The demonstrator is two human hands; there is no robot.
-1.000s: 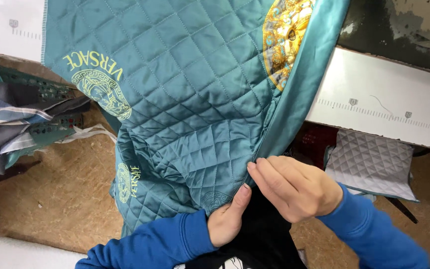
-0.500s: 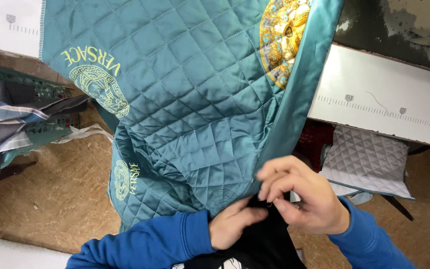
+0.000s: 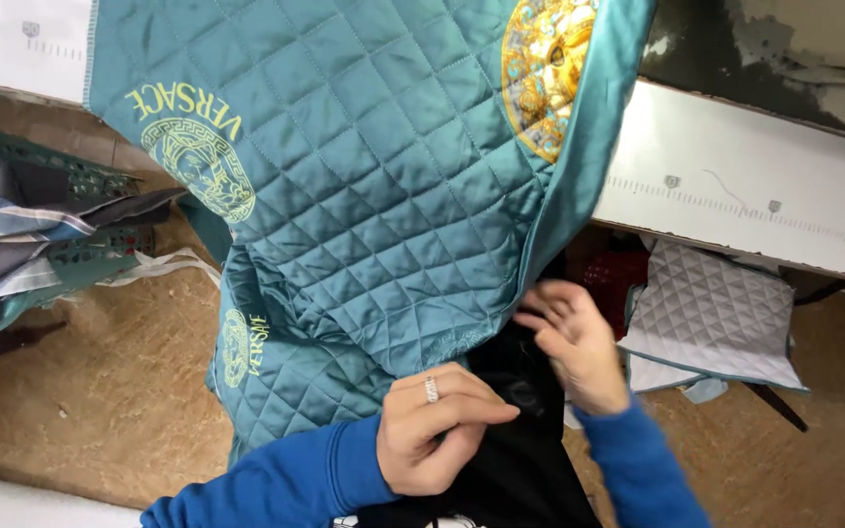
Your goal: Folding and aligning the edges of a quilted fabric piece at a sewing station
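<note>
Hanging off the white table (image 3: 735, 186) edge, the quilted teal fabric (image 3: 383, 176) drapes down to my hands. I see my left hand (image 3: 437, 430) pinching its lower edge, fingers pressed together; my right hand (image 3: 574, 342) hovers just beside, fingers spread. It looks glossy, diamond-stitched, with gold emblems. A teal crate (image 3: 61, 210) at left holds fabric scraps.

White worktable (image 3: 735, 186), brown chipboard floor (image 3: 80, 391)
</note>
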